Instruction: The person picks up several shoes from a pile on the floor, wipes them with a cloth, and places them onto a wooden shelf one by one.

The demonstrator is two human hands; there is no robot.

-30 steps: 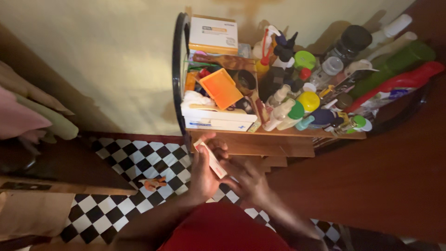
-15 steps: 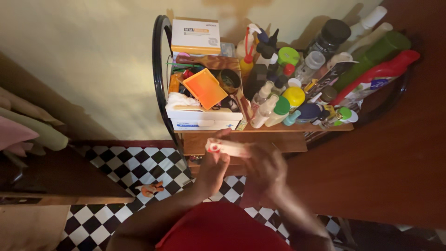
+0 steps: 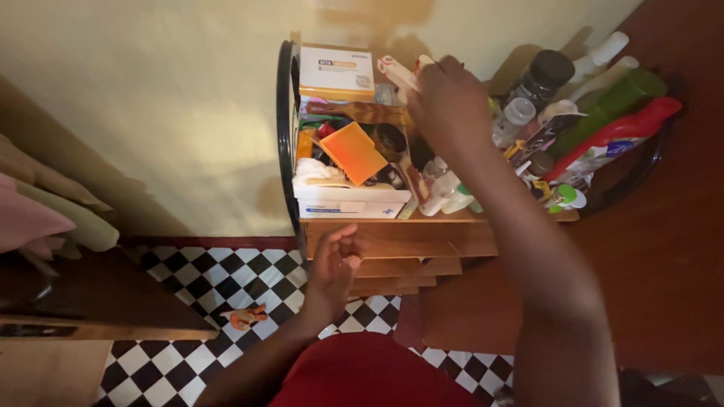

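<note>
Right hand [image 3: 450,98] up over the crowded wooden shelf [image 3: 392,234], fingers closed round a slim white box with a red end [image 3: 397,72], held tilted just beside the white and orange carton [image 3: 336,71] at the back. Left hand [image 3: 335,264] low before the shelf front, loosely curled, gripping nothing. Under the raised arm, a huddle of bottles [image 3: 445,188], partly hidden. Further left, an orange lid [image 3: 352,151] tilted over a white box [image 3: 351,200]. Off right, a dark-capped jar [image 3: 544,74] and a red bottle [image 3: 626,128]. Down below, checkered floor [image 3: 196,279] with a small orange scrap [image 3: 247,316] on it.
</note>
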